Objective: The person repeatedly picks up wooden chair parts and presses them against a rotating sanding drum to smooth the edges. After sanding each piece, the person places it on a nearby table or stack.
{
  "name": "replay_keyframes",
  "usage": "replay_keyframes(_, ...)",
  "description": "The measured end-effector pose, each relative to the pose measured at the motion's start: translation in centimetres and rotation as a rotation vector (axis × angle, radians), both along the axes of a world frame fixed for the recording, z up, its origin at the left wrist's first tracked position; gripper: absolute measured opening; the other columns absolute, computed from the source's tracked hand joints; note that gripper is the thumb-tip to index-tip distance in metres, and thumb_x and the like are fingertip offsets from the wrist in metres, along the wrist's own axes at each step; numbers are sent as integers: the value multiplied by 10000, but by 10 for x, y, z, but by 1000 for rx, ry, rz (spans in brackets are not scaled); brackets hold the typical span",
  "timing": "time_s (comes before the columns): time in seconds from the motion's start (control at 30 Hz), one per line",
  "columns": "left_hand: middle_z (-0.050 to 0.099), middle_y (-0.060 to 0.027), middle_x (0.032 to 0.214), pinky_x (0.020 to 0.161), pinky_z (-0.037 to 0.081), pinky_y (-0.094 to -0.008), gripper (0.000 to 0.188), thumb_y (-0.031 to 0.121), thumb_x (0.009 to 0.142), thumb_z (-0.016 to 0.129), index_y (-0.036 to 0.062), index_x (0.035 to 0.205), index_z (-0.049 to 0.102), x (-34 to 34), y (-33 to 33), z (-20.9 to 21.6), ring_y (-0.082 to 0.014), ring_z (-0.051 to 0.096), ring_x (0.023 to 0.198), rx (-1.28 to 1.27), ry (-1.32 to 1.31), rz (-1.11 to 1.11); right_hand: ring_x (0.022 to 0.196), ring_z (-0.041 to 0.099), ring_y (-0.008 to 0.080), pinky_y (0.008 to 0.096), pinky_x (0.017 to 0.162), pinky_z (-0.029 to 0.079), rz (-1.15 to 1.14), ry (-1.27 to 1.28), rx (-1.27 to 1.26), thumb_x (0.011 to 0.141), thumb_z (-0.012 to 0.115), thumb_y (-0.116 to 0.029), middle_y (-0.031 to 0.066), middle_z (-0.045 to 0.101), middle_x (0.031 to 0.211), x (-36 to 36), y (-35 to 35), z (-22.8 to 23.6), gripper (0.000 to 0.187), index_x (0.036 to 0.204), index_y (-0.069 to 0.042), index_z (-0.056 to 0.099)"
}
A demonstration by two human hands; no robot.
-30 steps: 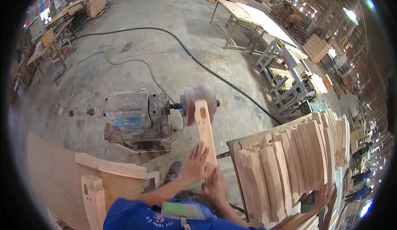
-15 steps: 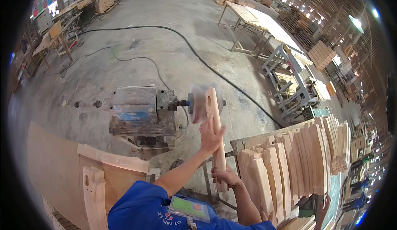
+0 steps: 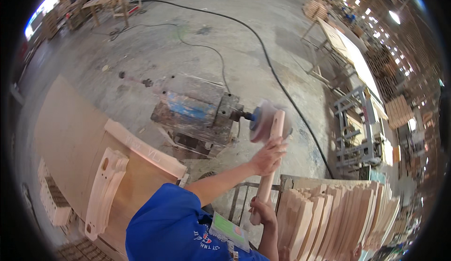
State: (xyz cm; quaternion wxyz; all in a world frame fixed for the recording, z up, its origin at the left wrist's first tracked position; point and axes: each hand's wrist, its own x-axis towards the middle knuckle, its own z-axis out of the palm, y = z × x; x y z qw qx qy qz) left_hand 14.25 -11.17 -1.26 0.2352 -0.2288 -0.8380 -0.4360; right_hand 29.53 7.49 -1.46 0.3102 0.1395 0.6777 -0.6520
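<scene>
A long pale wooden slat (image 3: pixel 265 188) is held between my two hands, tilted, its far end against the blurred spinning sanding wheel (image 3: pixel 263 122). My left hand (image 3: pixel 268 157) is closed round the slat's upper part, just short of the wheel. Lower down, my right hand (image 3: pixel 264 210) grips it near its bottom end. The wheel sits on the shaft of a worn motor (image 3: pixel 195 106) with blue paint patches, to the left of the slat. Part of the slat is hidden behind my fingers.
On my right stands a row of upright wooden slats (image 3: pixel 329 214). Several slotted slats (image 3: pixel 105 190) lie on a wooden board (image 3: pixel 66 120) at left. A black cable (image 3: pixel 263 49) crosses the concrete floor. Grey metal frames (image 3: pixel 354 124) stand far right. Partly seen fingers (image 3: pixel 358 252) show at the lower right.
The view has turned, so the motor and wheel appear further right. The slat has been rolled in my hands: its slotted face showed before, and a narrower side shows now. Both hands keep hold.
</scene>
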Motion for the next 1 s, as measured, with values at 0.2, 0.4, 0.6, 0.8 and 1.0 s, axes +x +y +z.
replay_keyframes(0.2, 493, -145, 1598, 1332, 217, -569, 354, 91, 952, 622, 1, 1284, 707, -3, 0, 9, -415, 270, 1603, 52, -25, -19, 747, 701, 229, 374, 642, 598, 15, 55, 88, 768, 797, -60, 95, 682, 951, -4, -5, 10, 426, 1159, 0, 639)
replay_keyframes(0.4, 410, -236, 1642, 1347, 173, -571, 653, 300, 968, 703, 69, 1545, 503, 61, -70, 39, -434, 252, 1611, -91, 3, 16, 763, 702, 281, 394, 678, 620, 107, -143, -307, 721, 783, -188, 170, 691, 977, 15, 14, 52, 562, 1206, 53, 634)
replay_keyframes(0.6, 539, -188, 1478, 1318, 244, -587, 814, 364, 810, 853, 232, 1539, 517, 194, -164, 93, -377, 428, 1503, -543, 243, 40, 840, 713, 343, 462, 706, 629, 567, -374, -526, 714, 789, -169, 229, 668, 1037, 15, -18, 87, 923, 1522, 27, 387)
replay_keyframes(0.8, 630, -55, 1039, 978, 476, -484, 620, 197, 813, 808, 230, 1402, 617, 348, -210, 115, -276, 639, 1112, -621, -82, 303, 1072, 696, 337, 458, 838, 612, 711, -242, -494, 911, 751, -384, 213, 651, 1272, 13, -63, 66, 893, 1623, -9, 363)
replay_keyframes(1.0, 694, -145, 1256, 1081, 452, -544, 671, 348, 796, 853, 169, 1408, 644, 492, -198, 70, -372, 637, 1228, -295, -729, 954, 1049, 696, 273, 409, 810, 627, 462, -71, -475, 1099, 555, -342, 147, 646, 1296, 1, -77, 49, 623, 1650, -121, 368)
